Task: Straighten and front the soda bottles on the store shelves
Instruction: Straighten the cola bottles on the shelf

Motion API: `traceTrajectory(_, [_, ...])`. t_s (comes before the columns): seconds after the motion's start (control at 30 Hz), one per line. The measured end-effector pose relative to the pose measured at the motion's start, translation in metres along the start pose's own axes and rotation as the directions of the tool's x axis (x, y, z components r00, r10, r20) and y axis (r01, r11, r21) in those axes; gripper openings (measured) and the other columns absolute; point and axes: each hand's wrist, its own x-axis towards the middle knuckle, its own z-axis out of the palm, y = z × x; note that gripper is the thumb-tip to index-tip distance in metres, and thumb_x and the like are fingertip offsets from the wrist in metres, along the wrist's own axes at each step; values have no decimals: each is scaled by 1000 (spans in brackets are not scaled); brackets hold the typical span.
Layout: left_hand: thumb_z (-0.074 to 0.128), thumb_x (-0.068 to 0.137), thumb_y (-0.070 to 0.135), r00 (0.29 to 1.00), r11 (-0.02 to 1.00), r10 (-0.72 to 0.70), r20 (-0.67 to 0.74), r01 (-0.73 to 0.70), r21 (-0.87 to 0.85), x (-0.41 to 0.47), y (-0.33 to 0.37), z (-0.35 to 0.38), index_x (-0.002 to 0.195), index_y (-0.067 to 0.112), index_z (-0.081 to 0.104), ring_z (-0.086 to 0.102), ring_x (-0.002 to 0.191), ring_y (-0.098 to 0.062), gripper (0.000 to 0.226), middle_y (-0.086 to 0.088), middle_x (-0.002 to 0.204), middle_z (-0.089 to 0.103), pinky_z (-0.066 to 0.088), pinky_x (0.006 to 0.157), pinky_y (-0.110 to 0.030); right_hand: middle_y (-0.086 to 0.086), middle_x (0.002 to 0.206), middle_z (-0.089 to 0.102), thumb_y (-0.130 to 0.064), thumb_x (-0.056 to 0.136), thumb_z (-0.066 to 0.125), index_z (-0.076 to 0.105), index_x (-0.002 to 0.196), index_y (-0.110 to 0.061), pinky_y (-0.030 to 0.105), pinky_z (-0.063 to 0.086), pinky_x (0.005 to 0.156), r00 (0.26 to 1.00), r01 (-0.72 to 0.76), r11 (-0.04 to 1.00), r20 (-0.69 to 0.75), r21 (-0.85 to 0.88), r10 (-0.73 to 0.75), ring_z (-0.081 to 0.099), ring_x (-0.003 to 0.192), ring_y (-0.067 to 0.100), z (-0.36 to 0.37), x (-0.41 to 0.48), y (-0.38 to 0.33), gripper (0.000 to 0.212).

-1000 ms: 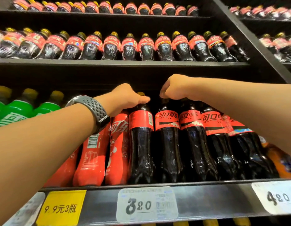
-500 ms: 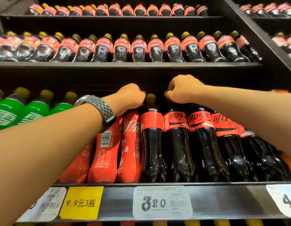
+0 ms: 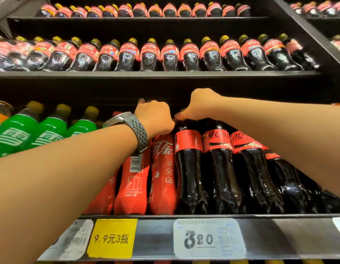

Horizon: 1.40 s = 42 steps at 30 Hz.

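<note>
right hand [image 3: 199, 105] grips dark cola bottle [image 3: 188, 168] | left hand [image 3: 155, 117] grips red bottle [image 3: 162, 178]

Cola bottles [image 3: 218, 168]: clear plastic, dark contents, high gloss with hard white highlights down the ribbed bodies. Band labels [image 3: 188, 141] on them: red film, smoother and duller than the bottle wall.
Red bottles [image 3: 161, 174]: full plastic wrap, satin sheen, soft reflections.
Green bottles [image 3: 49, 130]: glossy green plastic, blurred.
Upper-row bottles [image 3: 169, 56]: shiny dimpled plastic, blurred.
Shelves [image 3: 155, 74]: black, matt, no glare; material cannot be told.
Shelf rail [image 3: 155, 239]: grey, smooth, dull sheen, metal or plastic unclear.
Yellow tag [image 3: 112, 238]: matt paper.
White tag [image 3: 209, 239]: paper, slight shine, print worn.
Watch strap [image 3: 139, 130]: grey, perforated, matt, rubbery look.
Watch case [image 3: 115, 118]: brushed metallic sheen.
</note>
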Motion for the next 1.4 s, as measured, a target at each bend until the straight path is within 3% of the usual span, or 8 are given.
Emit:
traceTrajectory(0.13, [59,79,43,992,987,-81,98,94,-129,1,3,5,67,20,41,57,81,-29,32,-6,85,59,38,95,-45,-8,32,49,-45,75,70,59,55,-17,22,30,41,997,-39,997,68,68,34,50,48,10,-3,-1,-1,37])
traceTrajectory(0.33, [61,76,34,967,911,-208,149,247,-329,7,-5,2,88,15,60,63,95,-36,23,-15,105,67,43,71,-30,3,90,70,-41,82,67,71,91,-12,25,44,60,981,-101,982,178,157,73,62,80,21,-10,0,3,30])
traceTrajectory(0.47, [60,81,22,955,859,-169,243,263,-439,10,-9,-9,95,3,66,65,94,-34,24,-17,103,68,44,61,-26,-1,66,63,-63,76,65,66,73,-13,26,40,53,989,-61,996,137,59,52,59,68,20,-14,-1,-1,50])
traceTrajectory(0.6, [55,88,19,957,859,-107,271,226,-459,10,-14,-14,105,2,67,64,99,-33,27,-15,107,68,48,64,-29,-1,73,68,-55,75,71,67,76,-14,27,42,59,982,-69,988,183,137,44,60,73,20,-14,-1,3,41])
traceTrajectory(0.8, [74,70,54,970,890,-136,204,210,-404,10,-19,-4,99,14,70,64,92,-27,50,-6,97,69,52,77,-33,1,88,73,-49,81,67,70,97,-14,31,46,72,972,-93,976,229,199,46,62,85,23,-15,-3,4,38])
traceTrajectory(0.93, [75,72,40,965,855,-167,202,244,-457,14,-22,-3,95,13,71,65,85,-26,36,-8,93,70,49,66,-30,0,83,72,-42,82,69,71,96,-14,29,46,72,974,-108,961,222,255,51,59,82,19,-17,-3,4,31])
traceTrajectory(1.1, [65,76,40,981,913,-155,119,188,-362,13,-24,-4,94,16,69,61,85,-28,30,-3,89,64,47,69,-32,7,98,65,-34,84,69,68,103,-10,25,39,58,987,-106,949,148,297,64,57,87,23,-8,-2,1,31])
traceTrajectory(1.4, [61,80,39,984,932,-126,123,160,-325,16,-18,-3,88,18,60,54,78,-25,22,-2,83,58,43,73,-35,9,108,66,-36,90,60,65,112,-9,29,48,77,990,-52,988,141,148,31,60,98,26,-2,-5,0,35])
